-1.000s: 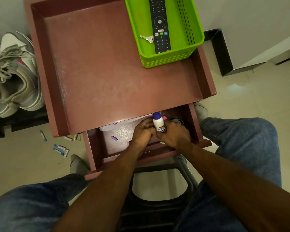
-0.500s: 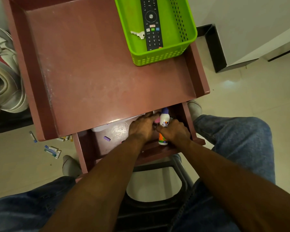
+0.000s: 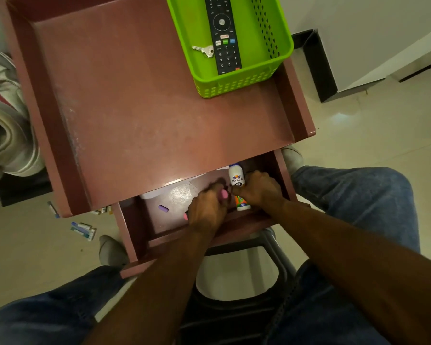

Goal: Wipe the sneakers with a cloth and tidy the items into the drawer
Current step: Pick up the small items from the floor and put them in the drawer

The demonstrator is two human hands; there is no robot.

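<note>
While the right hand point(image 3: 258, 189) grips the glue bottle point(image 3: 237, 179) in the drawer point(image 3: 135, 235), the left hand point(image 3: 205, 211) beside it pinches pink chalk point(image 3: 224, 194)

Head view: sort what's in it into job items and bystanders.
Job: drawer, glue bottle held by right hand, pink piece in left hand, purple piece, sneakers.
Bystanders: basket, remote, key, tubes on floor.

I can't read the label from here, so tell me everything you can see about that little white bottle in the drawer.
The glue bottle is small, white, plastic-looking, with a blue cap, "Fevicol MR" lettering and an orange lower label. It stands roughly upright at the right side of the open drawer. The right hand grips it.
</note>
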